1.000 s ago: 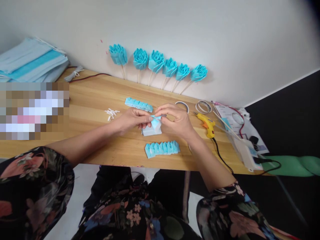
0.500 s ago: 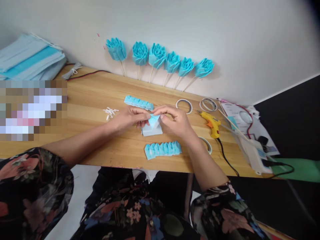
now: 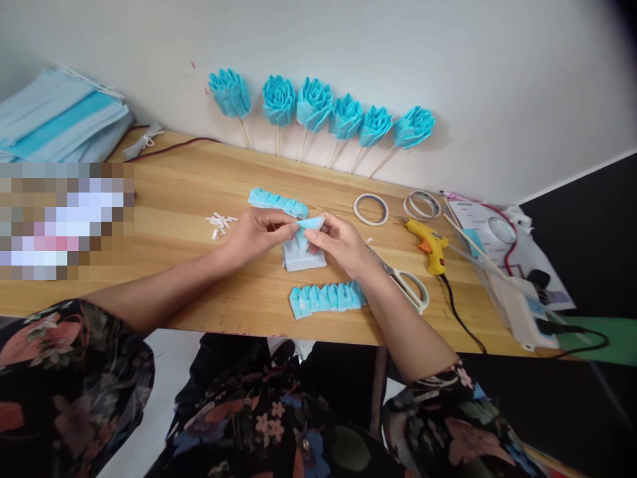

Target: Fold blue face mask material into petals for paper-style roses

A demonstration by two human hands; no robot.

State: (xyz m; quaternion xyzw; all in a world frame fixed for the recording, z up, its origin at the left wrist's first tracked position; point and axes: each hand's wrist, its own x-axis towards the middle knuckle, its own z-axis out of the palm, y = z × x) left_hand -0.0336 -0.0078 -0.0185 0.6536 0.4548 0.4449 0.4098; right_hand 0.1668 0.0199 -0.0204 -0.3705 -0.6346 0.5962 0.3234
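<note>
Between both hands is a small light-blue fabric piece (image 3: 311,227), partly folded to a point. My left hand (image 3: 266,232) pinches its left side between thumb and fingers. My right hand (image 3: 338,242) pinches the right side, thumb on the front. Beneath the hands lies a stack of pale squares (image 3: 303,257). Behind my left hand rests a pleated blue strip (image 3: 277,202). Closer to the table's front edge is a second pleated blue strip (image 3: 326,299), its right end hidden by my right forearm. Beside that forearm lie scissors (image 3: 411,289).
Several blue fabric flowers (image 3: 314,105) on sticks lean against the wall. To the right are tape rolls (image 3: 371,209), a yellow glue gun (image 3: 430,249) with its cord, and a power strip (image 3: 522,315). Small white bits (image 3: 219,224) lie left; face masks (image 3: 60,116) are piled at the back left.
My right hand has drawn down and its thumb now presses on the front of the piece, whose right corner shows above the fingers. The scissors are more exposed as the forearm shifted.
</note>
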